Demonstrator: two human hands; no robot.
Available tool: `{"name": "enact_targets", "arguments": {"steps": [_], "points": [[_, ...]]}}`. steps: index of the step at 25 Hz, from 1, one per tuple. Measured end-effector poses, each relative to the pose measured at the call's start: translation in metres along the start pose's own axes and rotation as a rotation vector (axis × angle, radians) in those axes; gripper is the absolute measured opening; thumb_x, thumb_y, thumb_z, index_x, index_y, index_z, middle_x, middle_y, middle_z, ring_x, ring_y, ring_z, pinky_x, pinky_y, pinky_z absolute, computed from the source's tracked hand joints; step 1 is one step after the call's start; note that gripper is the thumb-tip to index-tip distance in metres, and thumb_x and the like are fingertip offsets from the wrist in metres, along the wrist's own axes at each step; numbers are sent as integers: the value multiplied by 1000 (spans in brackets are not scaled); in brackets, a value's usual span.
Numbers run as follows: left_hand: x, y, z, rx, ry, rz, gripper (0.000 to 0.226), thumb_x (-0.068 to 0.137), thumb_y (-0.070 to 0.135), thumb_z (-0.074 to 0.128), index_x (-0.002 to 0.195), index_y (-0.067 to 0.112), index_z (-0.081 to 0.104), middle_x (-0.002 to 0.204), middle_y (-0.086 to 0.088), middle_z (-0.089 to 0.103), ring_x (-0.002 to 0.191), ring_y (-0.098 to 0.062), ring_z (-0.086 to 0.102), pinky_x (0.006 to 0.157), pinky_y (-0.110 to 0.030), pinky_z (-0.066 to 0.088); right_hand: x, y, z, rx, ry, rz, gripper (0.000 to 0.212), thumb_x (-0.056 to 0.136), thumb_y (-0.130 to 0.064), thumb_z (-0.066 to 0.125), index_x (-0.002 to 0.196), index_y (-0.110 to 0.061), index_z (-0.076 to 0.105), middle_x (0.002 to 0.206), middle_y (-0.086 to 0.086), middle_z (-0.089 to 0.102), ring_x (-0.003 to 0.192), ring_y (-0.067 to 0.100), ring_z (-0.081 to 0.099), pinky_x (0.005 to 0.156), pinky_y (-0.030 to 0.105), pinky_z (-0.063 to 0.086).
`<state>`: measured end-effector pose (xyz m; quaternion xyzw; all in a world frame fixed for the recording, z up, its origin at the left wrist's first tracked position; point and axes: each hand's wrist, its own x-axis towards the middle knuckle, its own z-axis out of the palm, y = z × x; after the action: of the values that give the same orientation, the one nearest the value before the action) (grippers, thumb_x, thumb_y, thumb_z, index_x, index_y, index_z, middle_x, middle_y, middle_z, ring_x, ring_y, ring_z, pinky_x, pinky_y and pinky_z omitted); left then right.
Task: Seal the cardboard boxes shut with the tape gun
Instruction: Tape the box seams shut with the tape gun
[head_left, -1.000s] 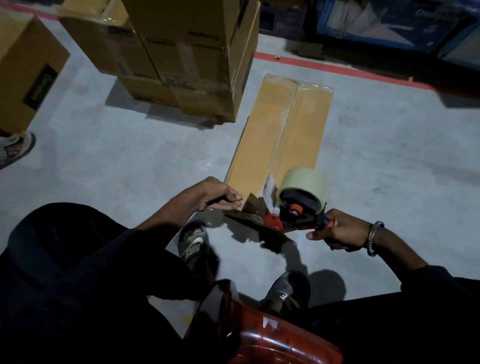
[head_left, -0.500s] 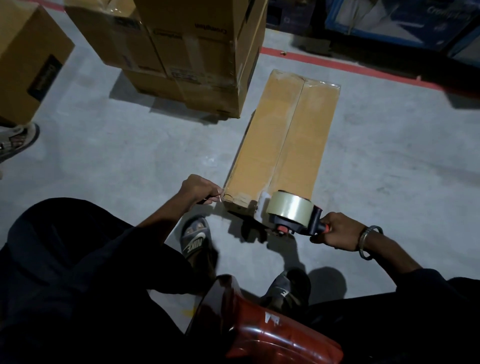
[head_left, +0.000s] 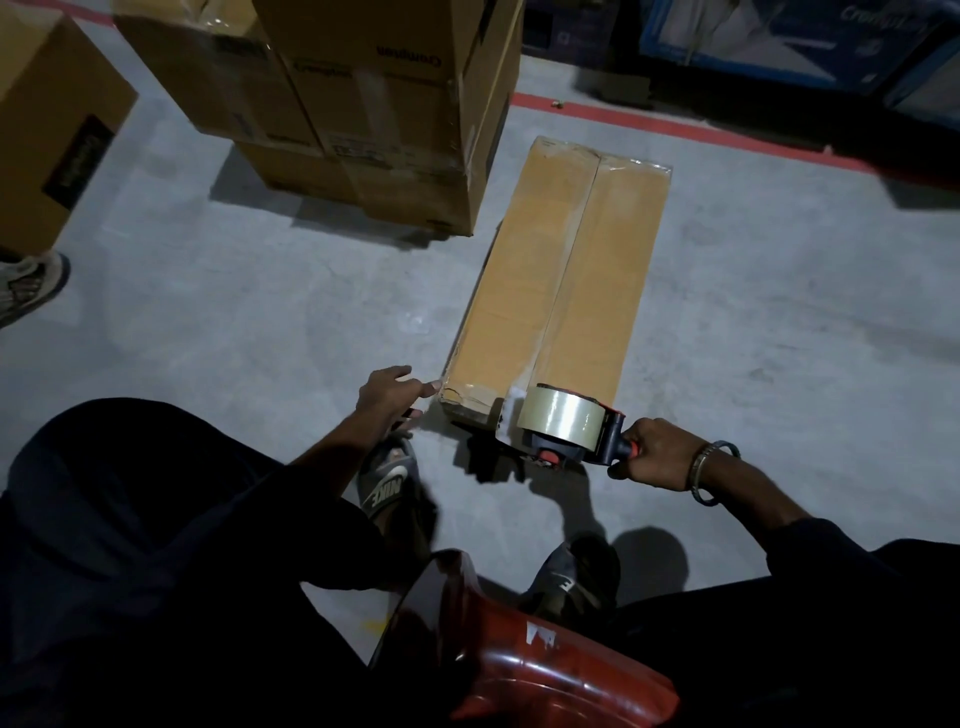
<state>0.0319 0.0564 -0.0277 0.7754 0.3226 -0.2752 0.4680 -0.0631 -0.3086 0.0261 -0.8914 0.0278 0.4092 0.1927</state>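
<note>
The long cardboard box (head_left: 558, 280) lies flat on the floor (head_left: 779, 338), its near end toward the seated person. The tape gun (head_left: 563, 426) sits against that near end at the centre seam, apparently to carry the tape over the edge and down the end face. The right hand (head_left: 652, 454) has its fingers wrapped around the gun's handle. The left hand (head_left: 389, 397), fingers extended and loose, touches the box's near left corner, likely to steady it. Stacked boxes (head_left: 374, 104) stand beyond the box's far left.

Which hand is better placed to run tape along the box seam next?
Right. The right hand already grips the tape gun at the near end of the long box. The left hand only touches its corner.
</note>
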Motion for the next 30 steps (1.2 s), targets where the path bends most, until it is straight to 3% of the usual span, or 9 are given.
{"name": "enact_targets", "arguments": {"steps": [2,5,8,11,16,21,23,26,30], "points": [[-4,-4,4,100,98,133,28,72,39,94,85,20,77,79,5,77,64,-14,76,76,-36,65,2,0,0,20,-10,11,43,78,-30,76,56,-15,42,54,1,49,53,18,47,58,31,39],[-12,3,16,283,206,336,5,76,21,78,72,23,78,71,8,75,72,-15,73,70,-27,58,2,-2,-1,9,-11,22,39,79,-30,75,59,-14,46,58,3,53,54,19,51,59,30,43],[-18,16,22,296,245,207,11,70,16,67,65,11,76,68,-5,72,73,-25,73,55,-22,46,1,-4,-3,4,-16,43,36,79,-31,75,60,-14,50,59,3,58,54,18,55,58,29,45],[-19,18,24,297,199,163,21,66,29,87,78,13,82,78,-7,78,83,-23,75,65,-24,52,0,-7,-3,-1,-15,62,32,78,-32,75,63,-13,54,62,4,62,54,18,59,57,30,49],[-33,-5,37,622,213,494,29,82,15,83,111,17,82,101,-9,80,96,-30,73,79,-30,56,0,-10,-4,23,-27,100,33,79,-31,75,80,0,67,58,5,65,47,17,60,51,27,50],[-38,-2,33,918,236,648,22,90,27,76,104,12,72,97,-12,74,89,-37,69,68,-35,47,0,-10,-4,22,-33,91,28,79,-31,75,77,-4,67,61,7,66,49,19,62,50,26,52],[-42,-2,33,1052,235,702,22,94,21,69,112,12,63,95,-12,72,87,-39,69,65,-36,41,1,-11,-5,16,-32,84,27,79,-31,74,77,-5,67,60,6,66,48,18,62,50,26,52],[-50,-10,34,1251,287,814,44,90,13,66,132,26,59,84,-3,70,69,-32,70,55,-30,34,0,-11,-5,-3,-27,79,25,78,-29,73,71,-6,64,58,6,64,47,18,61,51,28,54],[-44,-15,32,1414,239,848,57,104,18,50,158,33,37,116,-4,69,85,-28,72,62,-31,42,-1,-15,4,-107,-13,77,28,73,-37,60,61,-14,49,62,3,58,57,19,58,54,30,47]]}}
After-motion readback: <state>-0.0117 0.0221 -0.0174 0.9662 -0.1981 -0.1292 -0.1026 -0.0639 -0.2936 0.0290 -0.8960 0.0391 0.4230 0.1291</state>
